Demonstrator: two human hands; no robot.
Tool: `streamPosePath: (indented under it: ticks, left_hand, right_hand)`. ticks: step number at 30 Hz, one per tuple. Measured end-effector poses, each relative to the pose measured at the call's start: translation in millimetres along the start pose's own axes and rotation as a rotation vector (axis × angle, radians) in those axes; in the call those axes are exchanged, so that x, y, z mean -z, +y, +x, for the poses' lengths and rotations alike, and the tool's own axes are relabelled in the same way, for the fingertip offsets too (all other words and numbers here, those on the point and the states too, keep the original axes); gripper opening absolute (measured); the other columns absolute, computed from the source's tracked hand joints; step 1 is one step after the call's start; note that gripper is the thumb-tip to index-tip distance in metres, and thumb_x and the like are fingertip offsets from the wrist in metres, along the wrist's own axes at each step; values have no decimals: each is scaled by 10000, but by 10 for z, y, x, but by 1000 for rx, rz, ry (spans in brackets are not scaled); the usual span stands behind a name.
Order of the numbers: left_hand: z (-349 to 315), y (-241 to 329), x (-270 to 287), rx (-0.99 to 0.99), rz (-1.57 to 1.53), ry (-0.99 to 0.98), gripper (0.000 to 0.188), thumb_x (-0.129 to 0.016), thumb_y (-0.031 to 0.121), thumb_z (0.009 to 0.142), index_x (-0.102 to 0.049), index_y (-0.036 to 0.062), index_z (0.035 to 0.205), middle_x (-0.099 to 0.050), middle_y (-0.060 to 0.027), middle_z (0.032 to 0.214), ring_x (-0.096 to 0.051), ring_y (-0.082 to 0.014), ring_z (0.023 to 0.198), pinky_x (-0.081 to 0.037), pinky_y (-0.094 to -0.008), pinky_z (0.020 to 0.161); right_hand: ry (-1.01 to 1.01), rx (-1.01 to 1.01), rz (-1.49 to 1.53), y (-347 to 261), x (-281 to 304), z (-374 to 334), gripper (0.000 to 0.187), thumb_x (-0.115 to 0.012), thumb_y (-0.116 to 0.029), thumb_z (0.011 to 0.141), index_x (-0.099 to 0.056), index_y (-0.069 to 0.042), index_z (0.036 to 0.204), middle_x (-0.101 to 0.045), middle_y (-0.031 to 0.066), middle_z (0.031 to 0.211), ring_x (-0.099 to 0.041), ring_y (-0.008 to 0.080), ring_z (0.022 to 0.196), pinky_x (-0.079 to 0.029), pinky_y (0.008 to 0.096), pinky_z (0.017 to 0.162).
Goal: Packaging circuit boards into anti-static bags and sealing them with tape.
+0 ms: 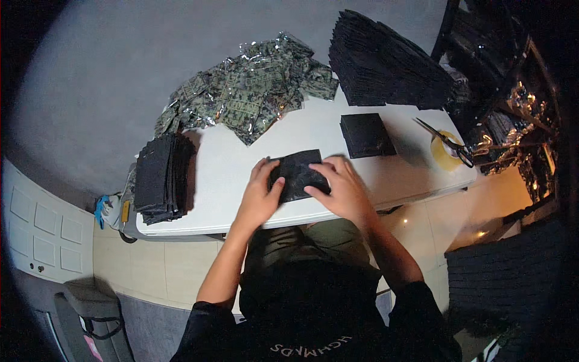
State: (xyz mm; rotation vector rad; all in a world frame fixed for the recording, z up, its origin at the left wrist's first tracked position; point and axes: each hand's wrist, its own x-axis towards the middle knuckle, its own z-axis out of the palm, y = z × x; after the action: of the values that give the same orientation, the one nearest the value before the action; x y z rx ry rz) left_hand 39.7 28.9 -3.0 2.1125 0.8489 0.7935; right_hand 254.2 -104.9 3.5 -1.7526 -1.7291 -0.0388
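A black, flat, rectangular piece that looks like folded cloth (297,175) lies in front of me near the table's front edge. My left hand (263,188) grips its left side, with fingers at the far corner and the thumb on top. On the right side, my right hand (342,188) holds the same piece, index finger and thumb over its surface. A small pile of similar black pieces (367,135) rests just beyond my right hand. To the left stands a taller stack of black pieces (160,178).
Camouflage-patterned packets in shiny clear wrap (241,90) are heaped at the back of the white table (223,163). A large fanned black stack (386,63) fills the back right. Black scissors (446,142) lie across a roll of yellowish tape (443,158) near the right edge.
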Motion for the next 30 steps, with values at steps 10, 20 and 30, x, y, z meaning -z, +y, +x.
streamPosePath:
  ticks: [10,20,30]
  left_hand:
    - [492,-104,180,457,-659,-74,691,-743,25,979,-425,76,1591,-674,-116,1281,-646,-139,1056,-542,-297,855]
    - [563,345,542,-49,-334,-20,287,-782,-80,882,-742,28,1145,-745,-16,1071,-653,-125,1022,-510,-289,936]
    - [-259,211,466,-104,87,-1,200,-789,29,859,-772,51,1058,-734,-116,1038,-647,-329,1071,-500,-405,960]
  right_hand:
    - [-113,-365,569,600,-360,469,677,-806,-40,933,-512,-66,1542,-733,118,1043,-716,173,930,-565,341,871]
    - [66,-140,494,149,299,849,330,-833,-37,898,-667,-4,1181,-690,24,963,-609,94,894,-490,257,762]
    - [-139,2,389,-162,332,-262,366,-862,-123,845,-704,-76,1172,-667,137,1274,-638,327,1220,-517,440,1050]
